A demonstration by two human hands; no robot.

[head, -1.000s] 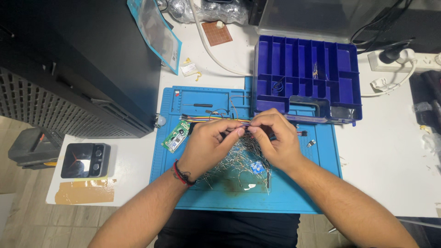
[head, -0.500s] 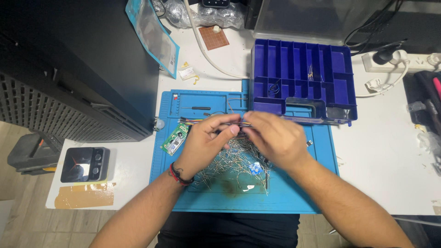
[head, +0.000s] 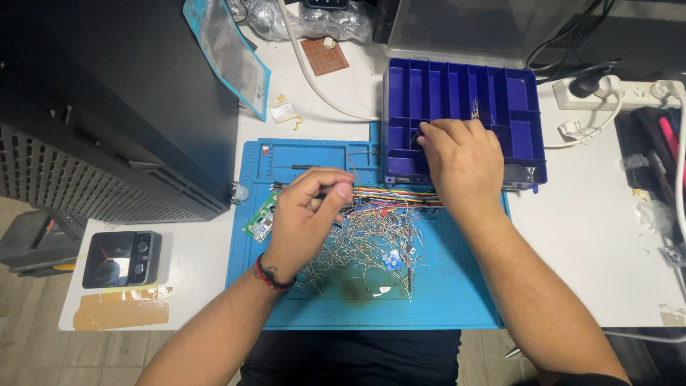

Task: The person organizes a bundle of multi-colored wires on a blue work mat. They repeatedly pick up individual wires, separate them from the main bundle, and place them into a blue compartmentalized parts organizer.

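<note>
The right hand [head: 463,161] reaches over the front wall of the blue compartment box [head: 518,96], its fingers [head: 427,133] drawn together at the tips over one of the near-left compartments; whatever they pinch is too small to make out. The left hand [head: 306,221] rests over the blue work mat [head: 443,300] on the bench [head: 593,236], its fingers [head: 336,191] curled closed with thumb against forefinger, seemingly nipping a thin wire lead. Just right of those fingers runs a band of coloured jumper wires [head: 389,193], and below them lies a loose heap of wire-legged components [head: 371,246]. A small green circuit board [head: 260,223] sits just left of the left hand.
</note>
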